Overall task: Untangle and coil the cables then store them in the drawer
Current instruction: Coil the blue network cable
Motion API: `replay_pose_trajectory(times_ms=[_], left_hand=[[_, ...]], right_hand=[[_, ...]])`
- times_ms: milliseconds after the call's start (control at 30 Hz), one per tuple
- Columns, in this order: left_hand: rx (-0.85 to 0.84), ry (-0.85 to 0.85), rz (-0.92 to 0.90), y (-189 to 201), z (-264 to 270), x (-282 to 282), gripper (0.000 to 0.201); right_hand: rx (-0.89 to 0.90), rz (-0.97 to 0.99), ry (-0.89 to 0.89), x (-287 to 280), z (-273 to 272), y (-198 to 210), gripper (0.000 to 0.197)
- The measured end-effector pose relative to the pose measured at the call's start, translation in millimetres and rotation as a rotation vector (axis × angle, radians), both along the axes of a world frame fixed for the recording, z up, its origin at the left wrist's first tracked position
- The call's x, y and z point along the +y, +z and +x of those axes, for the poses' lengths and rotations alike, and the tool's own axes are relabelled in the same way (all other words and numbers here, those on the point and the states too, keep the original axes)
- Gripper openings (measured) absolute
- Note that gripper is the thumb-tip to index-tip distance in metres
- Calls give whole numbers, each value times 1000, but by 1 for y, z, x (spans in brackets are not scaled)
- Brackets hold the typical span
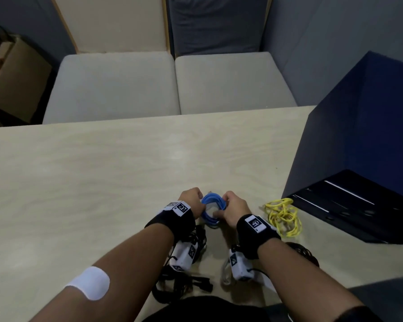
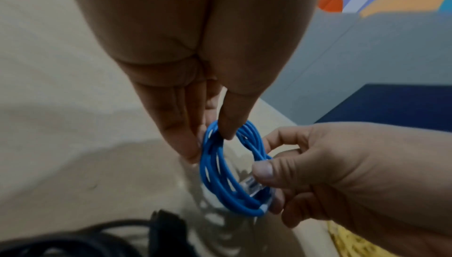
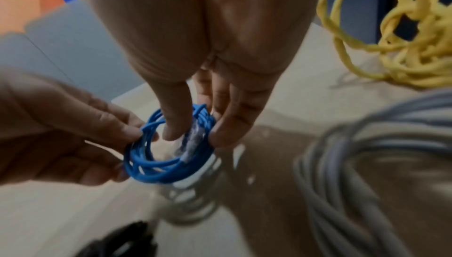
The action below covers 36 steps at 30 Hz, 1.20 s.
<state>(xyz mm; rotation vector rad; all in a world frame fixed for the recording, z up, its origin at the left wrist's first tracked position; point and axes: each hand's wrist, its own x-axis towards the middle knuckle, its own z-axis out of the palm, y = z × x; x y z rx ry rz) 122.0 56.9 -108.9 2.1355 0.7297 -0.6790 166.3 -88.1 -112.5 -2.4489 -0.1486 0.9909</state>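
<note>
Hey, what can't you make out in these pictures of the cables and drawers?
Black cables: head view, partly under the left forearm; blurred in both wrist views.
Grey cable: right wrist view, blurred, cut by the edge; coiled or tangled unclear.
Drawers: head view, dark, cut by the right edge; open or shut unclear.
Blue cable: second plug unseen in any view.

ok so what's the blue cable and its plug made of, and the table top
The blue cable looks like it has a smooth rubbery or PVC jacket; it bends into tight loops. The plug is probably clear hard plastic; it looks see-through and glinting. The table has a pale wood-grain surface with soft glare, likely laminate, possibly veneer.
</note>
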Motion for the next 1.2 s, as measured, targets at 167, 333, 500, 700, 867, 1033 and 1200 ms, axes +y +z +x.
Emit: replay_pose_trajectory(times_ms=[167, 333, 500, 700, 867, 1033, 1200], left_hand=[[-99, 41, -124, -10, -3, 3, 35], [-203, 452, -554, 0, 0, 2, 26], [-357, 550, -617, 15, 5, 1, 25], [-484, 484, -539, 29, -1, 3, 12], [-460, 494, -505, 35, -6, 2, 8], [-453, 532, -611, 49, -5, 0, 9], [-380, 454, -840, 63, -4, 0, 28]], right_hand=[[41, 48, -88, -3, 7, -2, 38], [172, 382, -359, -2, 8, 6, 38], [-165, 384, -248, 2, 8, 29, 40], [-345, 444, -55, -2, 2, 37, 20], [-336, 401, 58, -4, -3, 47, 18], [-353, 411, 71, -4, -1, 56, 16], [-276, 440, -62, -4, 1, 62, 22]])
